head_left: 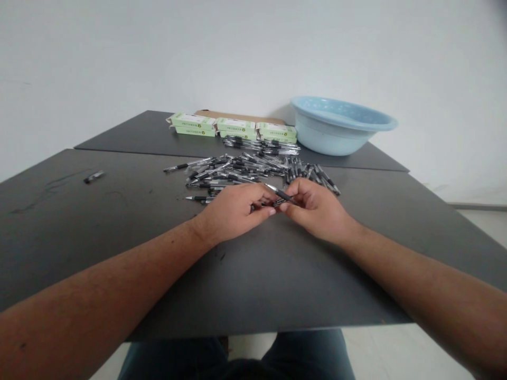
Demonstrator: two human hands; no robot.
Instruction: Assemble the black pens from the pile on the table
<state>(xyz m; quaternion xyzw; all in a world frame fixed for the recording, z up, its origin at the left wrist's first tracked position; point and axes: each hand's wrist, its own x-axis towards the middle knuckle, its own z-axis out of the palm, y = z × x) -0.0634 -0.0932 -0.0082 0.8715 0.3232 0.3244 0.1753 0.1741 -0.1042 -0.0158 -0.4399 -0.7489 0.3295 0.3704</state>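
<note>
My two hands meet over the near edge of a heap of clear pens with black grips (245,168). Between thumb and fingers of my right hand (319,211) is a pen (280,193), tilted with its silver tip up to the left. My left hand (237,211) is curled closed, its thumb close to the right thumb. Dark pen parts show between its fingers, mostly hidden by the hand. One pen (195,198) lies on the table just beyond my left hand, its tip pointing left.
Stacked green and white boxes (194,122) stand behind the heap, with bundled pens (277,146) before them. Flat brown cardboard (241,115) lies behind. A light blue basin (332,138) sits at the back right. A short dark-and-clear piece (94,177) lies left on the dark table (253,285).
</note>
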